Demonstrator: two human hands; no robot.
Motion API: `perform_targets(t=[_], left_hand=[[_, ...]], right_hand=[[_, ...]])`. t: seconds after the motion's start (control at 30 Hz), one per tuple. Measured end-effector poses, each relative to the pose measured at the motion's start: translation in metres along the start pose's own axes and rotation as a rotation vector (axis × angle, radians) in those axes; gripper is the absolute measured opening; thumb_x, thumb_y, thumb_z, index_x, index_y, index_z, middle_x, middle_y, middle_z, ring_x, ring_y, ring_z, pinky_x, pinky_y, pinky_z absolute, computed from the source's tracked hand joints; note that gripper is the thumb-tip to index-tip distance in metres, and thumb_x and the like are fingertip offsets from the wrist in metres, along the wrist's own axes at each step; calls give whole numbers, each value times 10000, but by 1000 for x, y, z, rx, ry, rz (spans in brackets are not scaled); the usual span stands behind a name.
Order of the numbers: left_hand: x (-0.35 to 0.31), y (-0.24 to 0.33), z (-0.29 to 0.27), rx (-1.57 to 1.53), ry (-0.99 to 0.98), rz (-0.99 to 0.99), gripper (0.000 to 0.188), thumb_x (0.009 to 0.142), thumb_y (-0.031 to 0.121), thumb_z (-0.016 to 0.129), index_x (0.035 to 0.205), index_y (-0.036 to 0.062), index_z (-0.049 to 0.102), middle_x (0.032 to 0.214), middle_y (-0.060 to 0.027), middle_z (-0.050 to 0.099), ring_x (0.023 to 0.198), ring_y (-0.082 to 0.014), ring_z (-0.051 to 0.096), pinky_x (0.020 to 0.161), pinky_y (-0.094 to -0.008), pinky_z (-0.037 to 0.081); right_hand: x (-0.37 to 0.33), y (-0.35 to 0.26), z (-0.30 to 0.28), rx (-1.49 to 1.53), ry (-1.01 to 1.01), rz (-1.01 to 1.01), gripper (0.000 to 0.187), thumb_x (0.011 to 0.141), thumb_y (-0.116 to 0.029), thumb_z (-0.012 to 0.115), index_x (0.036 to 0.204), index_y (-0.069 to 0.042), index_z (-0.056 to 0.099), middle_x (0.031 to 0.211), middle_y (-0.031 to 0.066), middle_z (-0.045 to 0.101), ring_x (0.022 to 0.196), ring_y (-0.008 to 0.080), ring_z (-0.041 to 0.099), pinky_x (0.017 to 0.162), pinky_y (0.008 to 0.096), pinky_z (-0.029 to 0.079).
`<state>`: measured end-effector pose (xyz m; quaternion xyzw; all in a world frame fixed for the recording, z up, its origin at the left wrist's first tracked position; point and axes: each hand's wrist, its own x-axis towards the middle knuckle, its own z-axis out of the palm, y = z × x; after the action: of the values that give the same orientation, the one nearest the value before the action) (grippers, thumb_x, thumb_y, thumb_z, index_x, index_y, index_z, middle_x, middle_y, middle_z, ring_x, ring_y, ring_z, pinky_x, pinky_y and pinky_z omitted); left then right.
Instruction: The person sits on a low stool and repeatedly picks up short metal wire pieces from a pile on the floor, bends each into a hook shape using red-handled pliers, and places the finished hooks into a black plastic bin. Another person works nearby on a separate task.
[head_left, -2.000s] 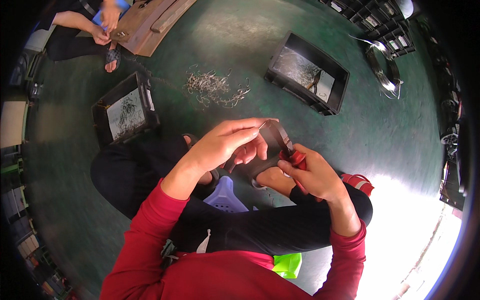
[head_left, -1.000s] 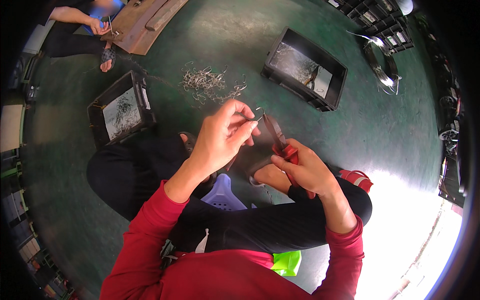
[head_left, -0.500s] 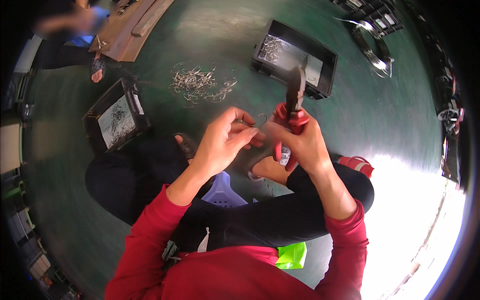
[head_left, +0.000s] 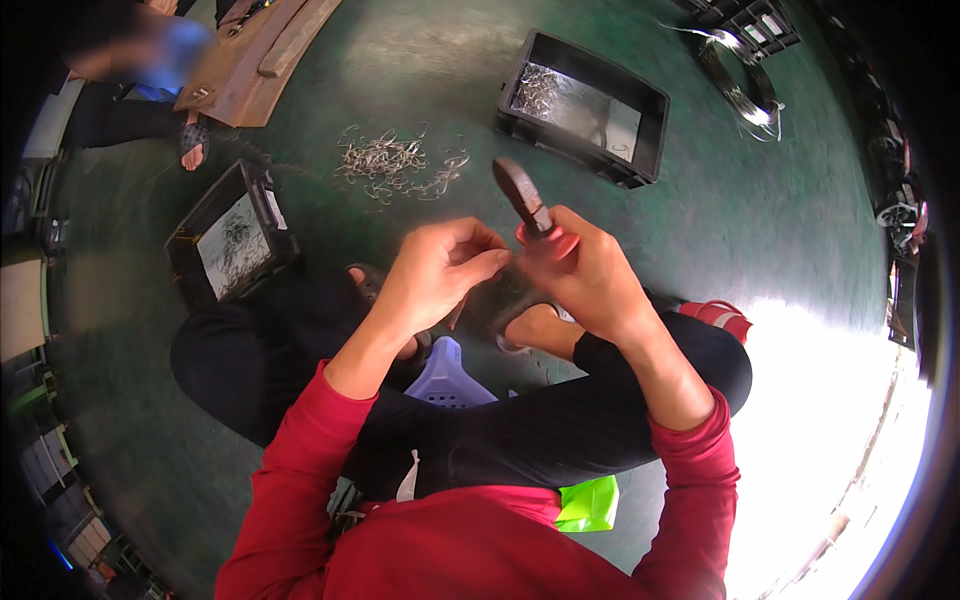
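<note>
My right hand (head_left: 603,285) is closed around a pair of red-handled pliers (head_left: 522,192), whose dark jaws tilt up and to the left. Just left of it, my left hand (head_left: 432,275) has thumb and forefinger pinched together, almost touching the right hand's fingers. Whatever sits in that pinch is too small or blurred to make out. Beyond my hands, a loose pile of bent metal wire hooks (head_left: 385,162) lies on the green floor (head_left: 420,90).
Left of the pile is a black crate (head_left: 283,238) with thin wire pieces; a larger black crate (head_left: 655,135) at the far right holds more hooks. Wire coils (head_left: 745,95) lie beyond. A purple plastic stool (head_left: 447,380) stands between my legs. Another person's foot (head_left: 193,150) shows far left.
The pliers have swung from upright to a leftward tilt as my right hand turned. My left fingers have closed into a tighter pinch. The hook seen between the hands no longer shows clearly.
</note>
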<state>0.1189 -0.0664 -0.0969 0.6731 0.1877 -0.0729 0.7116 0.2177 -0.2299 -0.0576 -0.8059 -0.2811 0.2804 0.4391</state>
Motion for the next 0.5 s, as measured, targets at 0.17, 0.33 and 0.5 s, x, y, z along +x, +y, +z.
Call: perform_targets(t=[0.17,0.33,0.5], left_hand=[[0,-5,0,-110,-41,12,129,895,78,663,962,-32,657,797,-43,685,713,-82,614,639,-224,488],[7,-12,-6,-180,77,94,166,906,82,653,1027,-30,672,869,-54,681,742,-88,616,656,-228,497],[14,-12,-29,-469,280,3,223,915,149,667,1102,27,660,943,-49,683,838,-136,667,724,-255,536]], right_hand=[[3,0,-2,-93,-54,52,288,821,-98,703,1061,7,584,878,215,671,857,386,663,727,412,511],[2,-1,-1,-48,-8,79,255,884,-178,673,1052,-5,589,808,55,614,726,93,531,701,286,475],[-10,-5,1,12,-47,235,286,911,-221,661,1052,14,579,827,23,595,790,85,537,748,259,459]])
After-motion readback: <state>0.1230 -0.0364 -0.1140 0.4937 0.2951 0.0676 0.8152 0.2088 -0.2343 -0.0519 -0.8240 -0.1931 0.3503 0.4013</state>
